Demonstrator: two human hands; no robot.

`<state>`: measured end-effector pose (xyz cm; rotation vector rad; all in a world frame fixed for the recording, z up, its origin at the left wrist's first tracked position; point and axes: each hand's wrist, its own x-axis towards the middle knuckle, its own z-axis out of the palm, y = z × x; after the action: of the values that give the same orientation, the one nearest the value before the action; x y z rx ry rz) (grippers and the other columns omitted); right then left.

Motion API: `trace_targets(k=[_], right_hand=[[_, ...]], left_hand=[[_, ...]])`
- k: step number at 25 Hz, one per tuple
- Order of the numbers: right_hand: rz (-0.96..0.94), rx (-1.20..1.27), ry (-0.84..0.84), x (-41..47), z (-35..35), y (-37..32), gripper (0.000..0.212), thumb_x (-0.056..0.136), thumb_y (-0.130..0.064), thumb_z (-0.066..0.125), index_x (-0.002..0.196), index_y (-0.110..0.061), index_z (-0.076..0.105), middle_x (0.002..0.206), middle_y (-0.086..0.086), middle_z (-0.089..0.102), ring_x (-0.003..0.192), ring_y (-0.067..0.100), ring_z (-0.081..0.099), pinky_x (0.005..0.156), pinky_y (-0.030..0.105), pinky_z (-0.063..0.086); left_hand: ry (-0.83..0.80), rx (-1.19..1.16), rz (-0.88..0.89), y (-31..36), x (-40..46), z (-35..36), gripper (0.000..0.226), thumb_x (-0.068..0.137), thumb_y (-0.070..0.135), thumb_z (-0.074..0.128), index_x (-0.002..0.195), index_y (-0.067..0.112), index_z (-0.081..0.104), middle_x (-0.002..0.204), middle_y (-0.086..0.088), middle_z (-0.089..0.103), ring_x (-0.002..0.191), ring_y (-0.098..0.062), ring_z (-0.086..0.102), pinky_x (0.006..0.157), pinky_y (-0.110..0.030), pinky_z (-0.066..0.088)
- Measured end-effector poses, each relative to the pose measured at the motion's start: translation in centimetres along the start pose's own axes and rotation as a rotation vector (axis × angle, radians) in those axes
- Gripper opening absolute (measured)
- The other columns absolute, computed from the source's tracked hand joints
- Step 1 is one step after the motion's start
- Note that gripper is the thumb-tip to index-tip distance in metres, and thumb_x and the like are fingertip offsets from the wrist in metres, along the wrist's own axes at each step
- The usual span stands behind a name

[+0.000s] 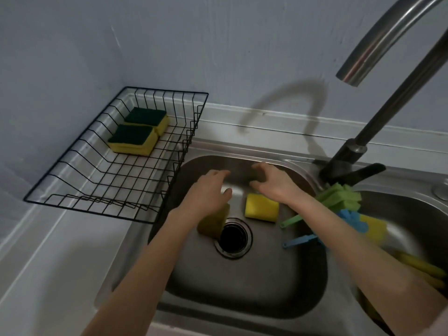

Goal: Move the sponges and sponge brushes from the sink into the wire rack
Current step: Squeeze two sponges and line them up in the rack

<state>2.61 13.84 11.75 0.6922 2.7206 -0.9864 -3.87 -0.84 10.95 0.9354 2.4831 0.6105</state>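
Two yellow sponges with dark green tops (137, 132) lie in the black wire rack (101, 195) at the left. In the steel sink (242, 287) a yellow sponge (261, 207) lies flat beside the drain, and another yellow sponge (213, 221) sits partly under my left hand (208, 190). My right hand (271, 183) hovers just above the flat sponge. Both hands are open, fingers spread, holding nothing. A green sponge brush (337, 197) and a blue sponge brush (349, 221) lean on the sink's right side, partly hidden by my right forearm.
The drain (233, 240) is at the sink's middle. A tall faucet (378, 69) rises at the right, its base near the brushes. More yellow sponges (421, 267) lie in the right basin. A white counter (48, 275) runs along the left below the rack.
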Motion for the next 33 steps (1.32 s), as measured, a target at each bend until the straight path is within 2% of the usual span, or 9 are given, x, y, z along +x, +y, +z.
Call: trace_targets(k=[7, 11, 16, 23, 28, 30, 33], right_hand=[[0.172, -0.114, -0.179, 4.3, 5.3, 5.9, 0.063, 0.082, -0.022, 0.059, 0.138, -0.013, 0.032, 0.142, 0.019, 0.036, 0.132, 0.036, 0.035, 0.109, 0.041, 0.034], [0.194, -0.229, -0.247, 6.1, 7.9, 7.7, 0.074, 0.081, -0.028, 0.062, 0.143, -0.021, 0.021, 0.153, 0.013, 0.016, 0.139, 0.037, 0.018, 0.112, 0.045, 0.023], [0.147, -0.385, -0.215, 7.2, 9.9, 8.9, 0.079, 0.083, -0.033, 0.057, 0.145, -0.022, 0.009, 0.156, 0.013, 0.001, 0.144, 0.033, 0.000, 0.115, 0.052, 0.004], [0.156, -0.407, -0.119, 6.8, 10.1, 8.6, 0.088, 0.081, -0.026, 0.061, 0.145, -0.021, 0.000, 0.148, 0.020, 0.018, 0.133, 0.038, 0.020, 0.107, 0.046, 0.024], [0.160, -0.266, -0.101, 5.1, 8.6, 6.6, 0.094, 0.078, -0.038, 0.064, 0.144, -0.030, -0.002, 0.140, 0.022, 0.022, 0.128, 0.040, 0.026, 0.105, 0.046, 0.031], [0.142, -0.187, -0.052, 4.2, 7.4, 5.7, 0.089, 0.077, -0.040, 0.064, 0.143, -0.032, 0.005, 0.137, 0.021, 0.025, 0.126, 0.041, 0.031, 0.103, 0.045, 0.034], [0.089, 0.010, 0.094, 2.5, 5.1, 4.2, 0.081, 0.076, -0.043, 0.065, 0.139, -0.022, 0.018, 0.134, 0.018, 0.029, 0.126, 0.039, 0.034, 0.102, 0.045, 0.036]], left_hand=[[-0.186, -0.053, -0.311, -5.1, 3.3, 5.5, 0.053, 0.088, 0.025, 0.048, 0.135, 0.011, 0.030, 0.138, -0.016, 0.041, 0.123, -0.030, 0.043, 0.102, -0.041, 0.039], [-0.239, -0.104, -0.441, -7.8, 4.3, 8.3, 0.053, 0.087, 0.029, 0.049, 0.132, 0.009, 0.031, 0.132, -0.019, 0.044, 0.116, -0.034, 0.048, 0.098, -0.046, 0.044], [-0.254, -0.113, -0.539, -9.0, 4.5, 11.1, 0.069, 0.086, 0.029, 0.052, 0.139, 0.009, 0.014, 0.140, -0.020, 0.037, 0.124, -0.036, 0.042, 0.102, -0.046, 0.039], [-0.194, -0.087, -0.552, -8.4, 4.0, 11.7, 0.080, 0.079, 0.034, 0.062, 0.139, 0.011, 0.015, 0.142, -0.015, 0.036, 0.130, -0.033, 0.029, 0.105, -0.043, 0.031], [-0.112, -0.156, -0.489, -7.1, 3.0, 9.9, 0.070, 0.077, 0.035, 0.063, 0.134, 0.012, 0.030, 0.136, -0.014, 0.039, 0.124, -0.032, 0.034, 0.102, -0.041, 0.034], [-0.054, -0.257, -0.450, -6.1, 2.4, 8.5, 0.066, 0.077, 0.029, 0.064, 0.132, 0.012, 0.031, 0.135, -0.015, 0.036, 0.121, -0.031, 0.041, 0.101, -0.039, 0.038], [0.036, -0.352, -0.363, -4.3, 1.0, 6.3, 0.064, 0.078, 0.023, 0.064, 0.132, 0.012, 0.030, 0.136, -0.014, 0.033, 0.119, -0.029, 0.044, 0.097, -0.034, 0.039]])
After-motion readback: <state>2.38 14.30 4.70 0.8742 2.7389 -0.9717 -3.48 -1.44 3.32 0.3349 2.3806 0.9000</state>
